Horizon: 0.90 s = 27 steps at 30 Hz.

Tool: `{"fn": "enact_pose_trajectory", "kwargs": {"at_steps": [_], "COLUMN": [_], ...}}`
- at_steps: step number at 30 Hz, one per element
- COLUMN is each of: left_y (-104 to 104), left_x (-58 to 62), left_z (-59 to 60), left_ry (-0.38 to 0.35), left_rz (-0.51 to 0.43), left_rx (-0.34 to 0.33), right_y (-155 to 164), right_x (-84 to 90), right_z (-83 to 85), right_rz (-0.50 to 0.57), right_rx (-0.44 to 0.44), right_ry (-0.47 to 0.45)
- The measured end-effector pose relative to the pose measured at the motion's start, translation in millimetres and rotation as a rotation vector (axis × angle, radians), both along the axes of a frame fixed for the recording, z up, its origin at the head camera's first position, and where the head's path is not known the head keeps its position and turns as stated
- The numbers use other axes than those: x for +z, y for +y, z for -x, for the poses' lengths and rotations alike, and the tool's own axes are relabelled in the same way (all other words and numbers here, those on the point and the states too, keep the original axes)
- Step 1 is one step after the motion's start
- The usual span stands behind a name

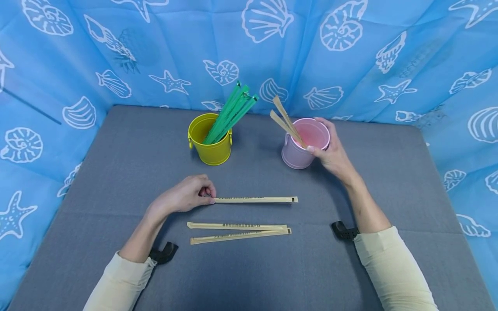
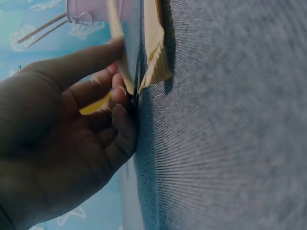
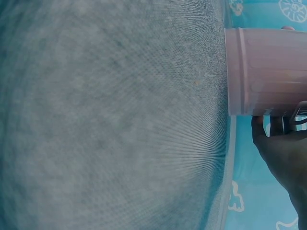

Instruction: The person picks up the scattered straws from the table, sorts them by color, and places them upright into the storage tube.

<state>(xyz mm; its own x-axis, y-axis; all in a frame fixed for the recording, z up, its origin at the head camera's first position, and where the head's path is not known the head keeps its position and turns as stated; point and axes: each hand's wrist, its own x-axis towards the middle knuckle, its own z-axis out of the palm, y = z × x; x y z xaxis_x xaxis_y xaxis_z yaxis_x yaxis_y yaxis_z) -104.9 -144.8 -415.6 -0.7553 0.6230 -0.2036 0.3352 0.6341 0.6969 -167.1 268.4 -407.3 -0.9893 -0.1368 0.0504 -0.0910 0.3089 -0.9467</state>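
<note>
My left hand (image 1: 186, 194) pinches the left end of a paper-wrapped straw (image 1: 256, 200) between thumb and fingers. In the left wrist view the thumb presses on the wrapper of this straw (image 2: 116, 28), close to the tabletop. Two more paper-wrapped straws (image 1: 237, 226) lie on the table nearer the body, their right ends touching. At the back right, my right hand (image 1: 335, 155) grips a small pink bucket (image 1: 297, 157) by its right side, thumb at the front rim. Inside this bucket lean a few paper-wrapped straws (image 1: 285, 121), tilted to the left. The right wrist view shows the bucket standing on the table.
A yellow bucket (image 1: 212, 154) with several green-wrapped straws (image 1: 232, 114) stands left of the pink one. Grey cloth covers the table (image 1: 128, 164). Behind it hangs a blue curtain (image 1: 218, 34) with white shells and starfish.
</note>
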Motion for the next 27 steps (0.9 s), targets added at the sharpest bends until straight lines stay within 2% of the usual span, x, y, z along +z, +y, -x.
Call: {"fn": "enact_pose_trajectory", "kwargs": {"at_steps": [5, 10, 15, 18, 25, 27], "left_y": [0.2, -0.5, -0.5, 1.3, 13.1, 16.0], "left_x": [2.7, 7.5, 14.5, 18.3, 31.3, 34.8], "left_z": [-0.3, 2.3, 5.5, 8.2, 15.9, 17.8], "left_ry": [-0.028, -0.048, 0.002, 0.020, -0.054, -0.028], "left_rz": [-0.060, -0.212, -0.386, -0.456, -0.618, -0.650], "left_rx": [0.042, 0.100, 0.165, 0.202, 0.252, 0.275], "right_y": [-0.4, -0.3, 1.4, 1.9, 1.2, 0.5], "right_x": [0.4, 0.6, -2.1, -3.3, -0.4, 0.5], "right_z": [-0.7, -0.7, 0.6, 1.0, -0.7, -0.6], "right_rz": [-0.001, 0.005, 0.009, 0.016, 0.006, 0.006], "right_rx": [-0.007, -0.015, -0.008, -0.004, -0.004, -0.003], "right_ry": [-0.016, -0.020, -0.014, -0.006, 0.011, 0.015]}}
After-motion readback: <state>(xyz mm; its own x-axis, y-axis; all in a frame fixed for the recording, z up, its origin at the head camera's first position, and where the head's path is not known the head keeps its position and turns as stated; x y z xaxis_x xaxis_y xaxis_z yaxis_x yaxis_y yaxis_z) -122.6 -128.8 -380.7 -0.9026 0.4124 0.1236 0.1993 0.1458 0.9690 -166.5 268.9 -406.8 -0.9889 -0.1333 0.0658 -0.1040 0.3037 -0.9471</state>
